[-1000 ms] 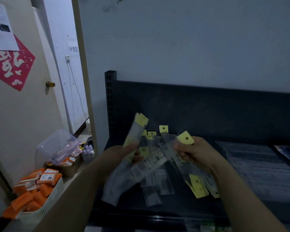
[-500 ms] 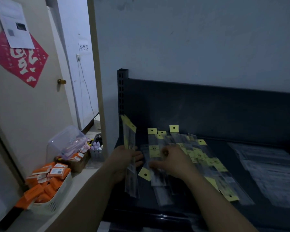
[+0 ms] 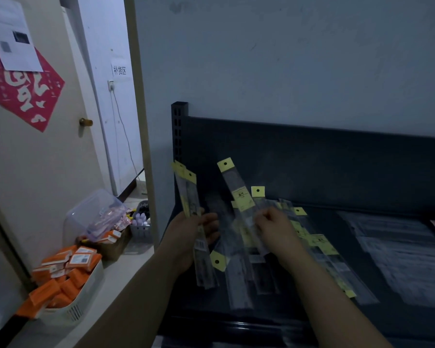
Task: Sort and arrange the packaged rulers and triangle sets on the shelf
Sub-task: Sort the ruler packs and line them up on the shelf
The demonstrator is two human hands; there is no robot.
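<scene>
Packaged rulers (image 3: 239, 280) scattered on dark shelf (image 3: 337, 159); left grip (image 3: 189, 237) clasps upright bundle (image 3: 189, 197), right grip (image 3: 276, 229) pinches single ruler (image 3: 237, 189) mid-length. Sleeves look light, slick, bendy; likely best held mid-length, not by yellow header.

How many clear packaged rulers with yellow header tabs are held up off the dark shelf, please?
3, perhaps more: the left hand grips a bundle showing two yellow tabs, by the shelf post; the right hand holds one tilted pack beside it. The bundle may hide others.
</scene>
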